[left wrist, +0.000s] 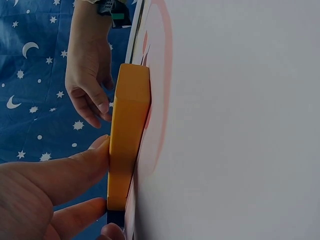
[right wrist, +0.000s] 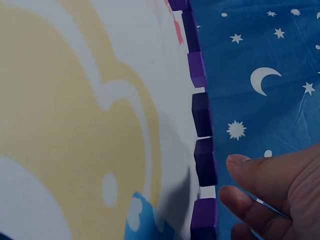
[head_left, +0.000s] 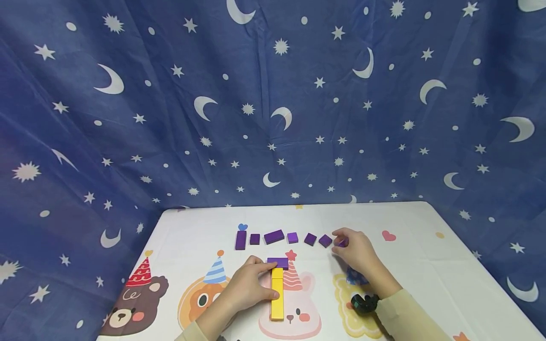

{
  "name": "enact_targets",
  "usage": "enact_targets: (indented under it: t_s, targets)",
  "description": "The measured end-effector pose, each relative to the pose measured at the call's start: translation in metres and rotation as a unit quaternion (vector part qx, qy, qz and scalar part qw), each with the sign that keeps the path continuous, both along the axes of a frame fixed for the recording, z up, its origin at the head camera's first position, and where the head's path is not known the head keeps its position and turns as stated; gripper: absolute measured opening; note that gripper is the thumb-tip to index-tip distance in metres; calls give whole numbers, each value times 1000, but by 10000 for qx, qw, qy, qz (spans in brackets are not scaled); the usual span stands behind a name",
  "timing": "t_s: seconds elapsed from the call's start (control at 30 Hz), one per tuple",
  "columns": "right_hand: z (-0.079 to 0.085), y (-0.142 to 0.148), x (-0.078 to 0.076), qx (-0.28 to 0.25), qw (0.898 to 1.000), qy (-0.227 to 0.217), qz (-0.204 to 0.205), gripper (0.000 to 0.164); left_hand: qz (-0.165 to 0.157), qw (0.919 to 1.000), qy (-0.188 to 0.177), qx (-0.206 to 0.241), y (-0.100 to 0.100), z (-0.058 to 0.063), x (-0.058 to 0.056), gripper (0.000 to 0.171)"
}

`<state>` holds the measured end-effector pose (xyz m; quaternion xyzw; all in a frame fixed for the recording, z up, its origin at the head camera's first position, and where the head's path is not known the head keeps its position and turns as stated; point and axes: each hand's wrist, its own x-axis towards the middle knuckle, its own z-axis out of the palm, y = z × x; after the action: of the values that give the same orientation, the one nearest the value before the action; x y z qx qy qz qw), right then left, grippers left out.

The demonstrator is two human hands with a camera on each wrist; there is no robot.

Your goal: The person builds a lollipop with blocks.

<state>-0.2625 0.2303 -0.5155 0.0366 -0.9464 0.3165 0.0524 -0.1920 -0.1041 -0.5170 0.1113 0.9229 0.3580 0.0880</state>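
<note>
Two hands noted, held apart over the worktop [head_left: 196, 237]. The left hand [head_left: 251, 288] is laid over a flat arrangement: a long yellow block [head_left: 277, 299], a small yellow block [head_left: 277, 273] at its far end, and a purple rectangular block [head_left: 277, 263] set crosswise beyond. The yellow one is touched by the thumb, the crosswise one by the index finger; nothing appears to be lifted.

The right hand [head_left: 356, 248] is held at the end purple block [head_left: 342, 243], thumb and index finger parted around it. In the right wrist view a gap is seen between these fingertips and the block; whether it is touched by the lower fingers cannot be told. To the left of that hand, a loose row is formed by a dark square block [head_left: 325, 241], its dark neighbour [head_left: 310, 239], a brighter purple cube [head_left: 292, 237] and others, beyond the left hand.

Step in hand judged to be a steadying on the left, a grasp on the right. Light pressure is best kept on the left so the joint is not skewed. On the right, opposite faces are best pinched squarely, with the neighbouring square left unbrushed.
</note>
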Motion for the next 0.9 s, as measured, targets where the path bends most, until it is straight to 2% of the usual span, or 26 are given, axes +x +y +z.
enact_targets:
  t_s: [0.37,0.9]
  targets:
    - [-1,-4,-5,103,9999,110,36,40,19,10000,-60,13,0,0,0,78]
    - [-11,-13,-15,573,9974,-145,-420,39,18,10000,-75,-2,0,-1,-1,78]
